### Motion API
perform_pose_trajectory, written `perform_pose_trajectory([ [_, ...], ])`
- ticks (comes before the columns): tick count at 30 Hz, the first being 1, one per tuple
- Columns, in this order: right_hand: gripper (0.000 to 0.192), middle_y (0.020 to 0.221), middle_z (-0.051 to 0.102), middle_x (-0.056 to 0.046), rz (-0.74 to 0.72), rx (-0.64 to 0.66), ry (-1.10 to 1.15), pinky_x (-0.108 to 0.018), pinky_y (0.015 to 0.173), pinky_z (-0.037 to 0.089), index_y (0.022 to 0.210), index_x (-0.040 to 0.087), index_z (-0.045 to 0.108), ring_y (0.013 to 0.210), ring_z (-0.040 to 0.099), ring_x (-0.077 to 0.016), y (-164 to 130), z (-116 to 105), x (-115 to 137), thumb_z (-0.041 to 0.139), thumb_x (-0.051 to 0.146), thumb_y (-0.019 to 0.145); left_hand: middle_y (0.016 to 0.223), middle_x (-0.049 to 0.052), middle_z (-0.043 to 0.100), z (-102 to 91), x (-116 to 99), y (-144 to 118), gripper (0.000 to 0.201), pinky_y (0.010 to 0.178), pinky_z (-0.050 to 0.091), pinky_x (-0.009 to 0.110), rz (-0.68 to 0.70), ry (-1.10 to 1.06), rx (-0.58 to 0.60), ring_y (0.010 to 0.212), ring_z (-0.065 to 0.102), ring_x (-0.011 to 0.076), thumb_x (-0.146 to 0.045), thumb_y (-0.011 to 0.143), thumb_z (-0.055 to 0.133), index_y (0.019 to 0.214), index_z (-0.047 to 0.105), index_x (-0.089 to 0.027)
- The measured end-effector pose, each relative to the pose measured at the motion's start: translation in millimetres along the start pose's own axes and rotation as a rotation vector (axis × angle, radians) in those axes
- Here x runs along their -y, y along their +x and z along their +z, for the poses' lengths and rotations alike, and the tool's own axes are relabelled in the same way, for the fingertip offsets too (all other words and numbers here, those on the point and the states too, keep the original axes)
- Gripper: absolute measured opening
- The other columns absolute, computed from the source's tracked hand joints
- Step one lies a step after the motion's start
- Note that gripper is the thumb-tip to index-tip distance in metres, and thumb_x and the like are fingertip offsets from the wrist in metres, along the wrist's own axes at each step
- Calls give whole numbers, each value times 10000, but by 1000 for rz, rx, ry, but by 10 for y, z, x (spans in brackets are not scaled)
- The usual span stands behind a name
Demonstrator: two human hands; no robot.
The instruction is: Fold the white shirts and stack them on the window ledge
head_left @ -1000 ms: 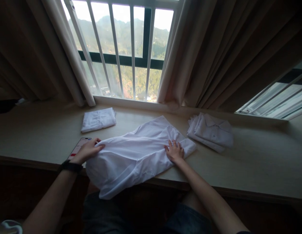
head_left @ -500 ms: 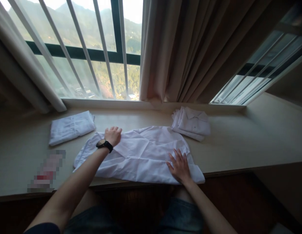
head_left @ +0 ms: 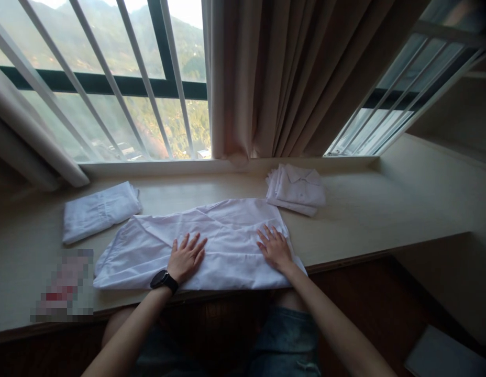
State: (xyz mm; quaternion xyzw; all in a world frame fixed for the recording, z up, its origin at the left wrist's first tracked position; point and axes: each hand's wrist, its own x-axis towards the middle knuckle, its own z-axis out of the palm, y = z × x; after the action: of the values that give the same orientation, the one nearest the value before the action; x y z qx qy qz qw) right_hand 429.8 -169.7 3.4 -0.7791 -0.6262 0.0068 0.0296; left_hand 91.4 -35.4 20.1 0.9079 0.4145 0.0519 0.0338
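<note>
A white garment (head_left: 227, 230), partly folded and lightly creased, lies spread along the front edge of the desk. My left hand (head_left: 187, 256), with a black watch on its wrist, rests flat on the garment's middle with the fingers spread. Toward the garment's right end, my right hand (head_left: 274, 248) lies palm down on the cloth, fingers apart. Neither hand grips the fabric. To the left sits a folded white cloth (head_left: 101, 210). Behind the right end is a folded white collared shirt (head_left: 298, 188), close to the garment's far edge.
A pixelated pinkish item (head_left: 64, 288) lies at the left front of the desk (head_left: 368, 209). Beyond the desk are a barred window (head_left: 121, 104) and a long curtain (head_left: 258, 78). A pale flat object (head_left: 443, 351) is low at the right.
My left hand has come down from the garment's far edge toward me and now lies flat. My right hand has shifted slightly up and left in view. The camera view has turned a little right.
</note>
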Motion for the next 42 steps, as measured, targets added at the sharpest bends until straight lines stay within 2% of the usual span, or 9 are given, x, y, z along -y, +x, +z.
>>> perform_pose_trajectory([
  [4, 554, 1630, 314, -20, 59, 19, -28, -504, 1166, 264, 1534, 357, 402, 1497, 244, -317, 9, 36, -99, 303, 554, 1026, 1550, 97, 457, -77, -100, 44, 495, 1134, 148, 731, -80, 66, -40, 1444, 345, 391, -389, 1014, 339, 1473, 503, -302],
  [7, 548, 1530, 477, -65, 110, 32, -18, -487, 1091, 357, 1449, 320, 529, 1391, 417, -325, 83, -31, -84, 271, 557, 1028, 1520, 158, 480, -77, -411, 129, 500, 1153, 136, 712, -104, 68, -114, 1451, 340, 385, -341, 1005, 344, 1449, 533, -210],
  [12, 463, 1218, 691, -143, 150, 103, -1, -392, 1019, 434, 1302, 196, 652, 1166, 613, -277, 800, -388, -241, 299, 326, 1032, 1593, 43, 399, 83, -851, 178, 497, 1203, 145, 634, 78, -76, -121, 1503, 275, 318, -363, 1013, 375, 1504, 451, -354],
  [20, 769, 1496, 520, -70, -92, 267, 6, -271, 1119, 377, 1508, 173, 455, 1350, 503, -224, 2269, -522, -459, 626, 115, 761, 1604, 14, 378, 233, -738, 55, 499, 1217, 170, 592, 114, -116, -114, 1509, 272, 301, -357, 1005, 416, 1502, 443, -384],
  [25, 582, 1201, 723, -100, -69, 442, -88, -306, 915, 525, 1279, 162, 684, 1035, 700, -253, 2621, -483, -439, 736, 208, 701, 1609, -1, 366, 235, -722, 73, 509, 1219, 155, 598, 122, -124, -96, 1516, 253, 303, -370, 1000, 427, 1508, 428, -399],
  [28, 374, 1003, 771, -110, -63, 487, -157, -318, 851, 540, 1066, 147, 780, 919, 722, -260, 2641, -567, -428, 747, 241, 705, 1609, -3, 365, 247, -723, 78, 506, 1224, 149, 590, 114, -139, -101, 1514, 260, 301, -369, 994, 438, 1499, 444, -398],
  [32, 328, 1058, 757, -137, -117, 411, -209, -336, 892, 513, 1045, 154, 784, 1020, 693, -287, 2426, -780, -417, 714, 254, 741, 1606, 10, 371, 253, -726, 76, 501, 1219, 157, 607, 118, -132, -105, 1512, 262, 313, -361, 996, 434, 1496, 457, -381],
  [38, 292, 1088, 729, -140, -253, 272, -282, -328, 837, 471, 1098, 181, 716, 1023, 669, -282, 1763, -1201, -460, 619, 249, 831, 1578, 17, 418, 263, -741, 61, 488, 1232, 171, 591, 153, -98, -160, 1520, 246, 309, -347, 998, 432, 1483, 490, -334],
  [42, 251, 1079, 698, -128, -304, 25, -305, -279, 724, 410, 1104, 175, 645, 921, 654, -230, 1141, -1318, -493, 467, 202, 928, 1538, 20, 476, 298, -736, 52, 478, 1235, 214, 550, 191, -107, -188, 1493, 316, 291, -319, 998, 425, 1467, 517, -299],
])
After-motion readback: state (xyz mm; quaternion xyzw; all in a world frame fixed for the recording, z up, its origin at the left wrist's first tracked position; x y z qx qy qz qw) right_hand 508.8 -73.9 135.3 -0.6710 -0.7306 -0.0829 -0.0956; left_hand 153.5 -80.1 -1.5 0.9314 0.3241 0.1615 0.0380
